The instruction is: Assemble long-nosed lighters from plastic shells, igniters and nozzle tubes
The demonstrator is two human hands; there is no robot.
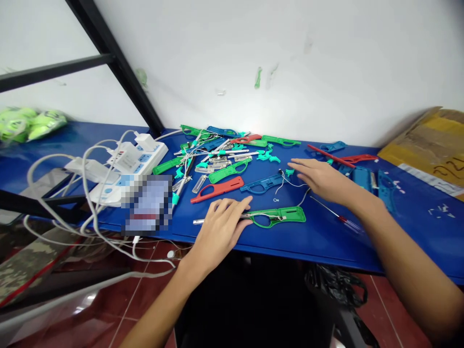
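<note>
My left hand (221, 224) grips the metal barrel end of an opened green gas-lighter casing (290, 214) at the table's front; a thin wire runs inside the casing. My right hand (317, 178) hovers with its fingers stretched out, holding nothing that I can see. Just below its fingertips lies a small teal trigger (289, 172), close to thin white wires. A blue casing half (263, 184) and a red casing half (217, 189) lie beyond my left hand. Beneath my right forearm is a screwdriver (342, 218) with a clear handle.
Several lighter casings, clear fuel tanks (199, 183) and teal triggers (268, 155) are piled at the back. On the left, a power strip (155, 157) with white cables stands beside a pixelated phone (148, 203). A cardboard box (427, 145) sits at the right.
</note>
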